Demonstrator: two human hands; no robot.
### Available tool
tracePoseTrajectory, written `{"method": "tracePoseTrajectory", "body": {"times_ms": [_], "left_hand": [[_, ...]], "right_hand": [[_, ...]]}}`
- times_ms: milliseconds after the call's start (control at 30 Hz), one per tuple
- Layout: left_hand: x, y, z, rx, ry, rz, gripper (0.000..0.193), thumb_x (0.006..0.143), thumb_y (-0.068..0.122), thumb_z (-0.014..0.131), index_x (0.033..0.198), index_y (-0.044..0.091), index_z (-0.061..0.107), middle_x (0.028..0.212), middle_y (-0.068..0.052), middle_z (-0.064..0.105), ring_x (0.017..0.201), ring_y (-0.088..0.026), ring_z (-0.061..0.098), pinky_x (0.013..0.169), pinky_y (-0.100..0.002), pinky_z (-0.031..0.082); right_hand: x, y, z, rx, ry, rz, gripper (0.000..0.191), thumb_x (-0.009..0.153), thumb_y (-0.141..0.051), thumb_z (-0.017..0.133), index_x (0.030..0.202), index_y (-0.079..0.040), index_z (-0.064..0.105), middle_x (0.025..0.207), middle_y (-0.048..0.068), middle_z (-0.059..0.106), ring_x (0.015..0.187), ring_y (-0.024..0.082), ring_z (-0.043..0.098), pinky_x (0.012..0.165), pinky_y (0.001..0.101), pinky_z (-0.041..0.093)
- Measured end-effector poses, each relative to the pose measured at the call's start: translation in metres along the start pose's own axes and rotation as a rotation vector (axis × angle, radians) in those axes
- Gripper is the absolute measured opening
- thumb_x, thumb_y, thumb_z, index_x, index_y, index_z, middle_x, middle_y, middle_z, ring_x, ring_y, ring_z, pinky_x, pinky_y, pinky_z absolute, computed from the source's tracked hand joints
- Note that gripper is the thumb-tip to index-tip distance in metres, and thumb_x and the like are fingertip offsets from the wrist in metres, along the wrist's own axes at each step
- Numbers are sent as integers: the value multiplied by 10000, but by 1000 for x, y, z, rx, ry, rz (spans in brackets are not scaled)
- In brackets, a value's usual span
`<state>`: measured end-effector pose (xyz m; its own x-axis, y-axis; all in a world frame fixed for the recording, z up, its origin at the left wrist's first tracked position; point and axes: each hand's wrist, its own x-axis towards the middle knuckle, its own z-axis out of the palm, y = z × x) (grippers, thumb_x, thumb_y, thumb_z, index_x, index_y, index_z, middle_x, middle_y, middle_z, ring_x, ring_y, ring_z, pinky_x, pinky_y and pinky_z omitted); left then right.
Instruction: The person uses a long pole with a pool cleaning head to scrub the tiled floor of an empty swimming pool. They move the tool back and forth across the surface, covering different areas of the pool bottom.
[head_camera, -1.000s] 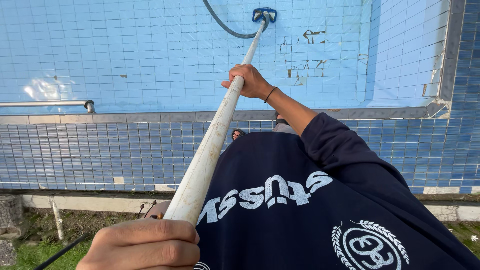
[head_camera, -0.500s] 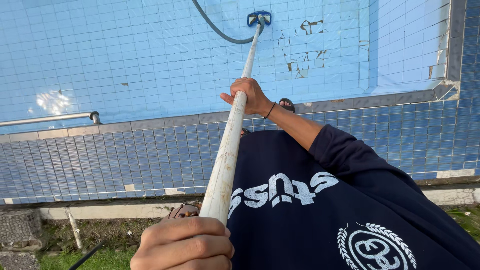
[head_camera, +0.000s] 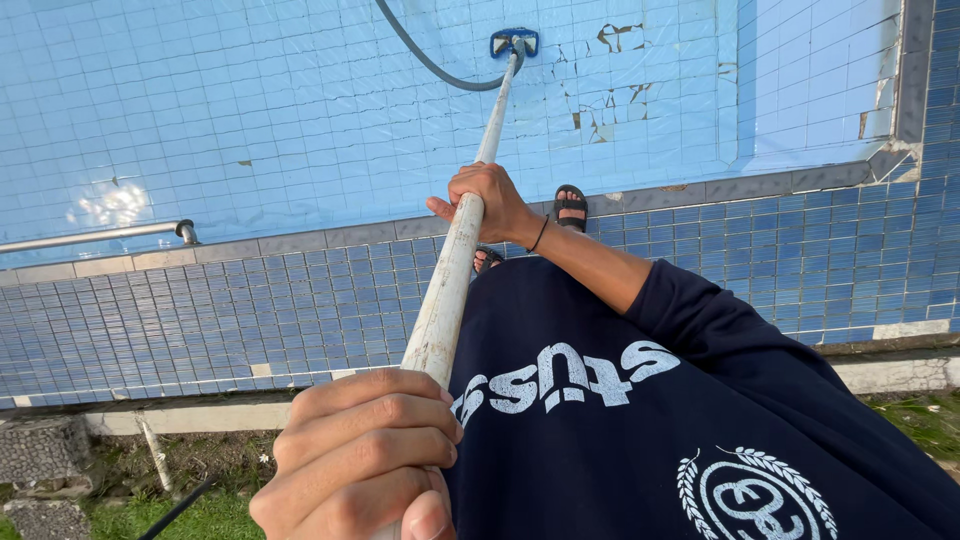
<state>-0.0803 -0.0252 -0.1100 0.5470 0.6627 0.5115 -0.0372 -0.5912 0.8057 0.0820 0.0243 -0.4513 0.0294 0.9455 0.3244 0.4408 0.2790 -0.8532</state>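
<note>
Blue tiles cover nearly everything in view: the pool (head_camera: 250, 110) fills the upper part of the picture with pale blue squares under clear water, and some tiles near the far right of its floor are cracked and broken away. Darker blue tiling forms the pool deck (head_camera: 200, 310) running across the middle, edged along the water by a grey stone border. Below the deck lies a strip of grass (head_camera: 200, 515) with rough stone blocks at the left. A dark navy sweatshirt (head_camera: 640, 430) with white print takes up the lower right. From the bottom of the picture a long white pole (head_camera: 450, 290), its paint worn and chipped, slants up and out over the water to a blue vacuum head (head_camera: 514, 42) resting on the pool floor, where a dark hose (head_camera: 425, 62) curves away from it. The left hand (head_camera: 365, 460) is wrapped fully round the near end of the pole, fingers closed tight over it. The right hand (head_camera: 490, 200), with a thin dark band at the wrist, is closed round the pole further along, above the pool's edge. A metal handrail (head_camera: 100, 236) reaches over the water at the left. Two feet in black sandals (head_camera: 570, 205) stand just beside the border, near the right hand.
</note>
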Motion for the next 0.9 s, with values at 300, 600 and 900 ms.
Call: {"method": "tracePoseTrajectory", "body": {"times_ms": [300, 600, 900], "left_hand": [[-3, 2, -2, 20, 3, -39, 352, 1072, 225, 542, 784, 33, 484, 627, -35, 602, 604, -172, 711, 629, -337, 654], [3, -34, 22, -65, 142, 95, 265, 998, 88, 564, 755, 2, 505, 600, -88, 603, 534, -184, 661, 549, -327, 603], [-19, -79, 37, -157, 22, 10, 214, 869, 59, 635, 703, 25, 504, 595, -73, 545, 523, -202, 597, 507, -294, 517]], "right_hand": [[-3, -26, -4, 31, 26, -11, 579, 960, -339, 759, 527, -113, 448, 476, 36, 480, 459, 211, 454, 577, 373, 395], [-2, -47, -10, 37, 47, 18, 567, 944, -312, 768, 518, -113, 452, 468, 44, 474, 453, 220, 444, 563, 377, 385], [-7, -69, -16, 36, 63, -8, 579, 931, -288, 781, 527, -93, 415, 475, 62, 435, 451, 249, 409, 543, 391, 350]]}}
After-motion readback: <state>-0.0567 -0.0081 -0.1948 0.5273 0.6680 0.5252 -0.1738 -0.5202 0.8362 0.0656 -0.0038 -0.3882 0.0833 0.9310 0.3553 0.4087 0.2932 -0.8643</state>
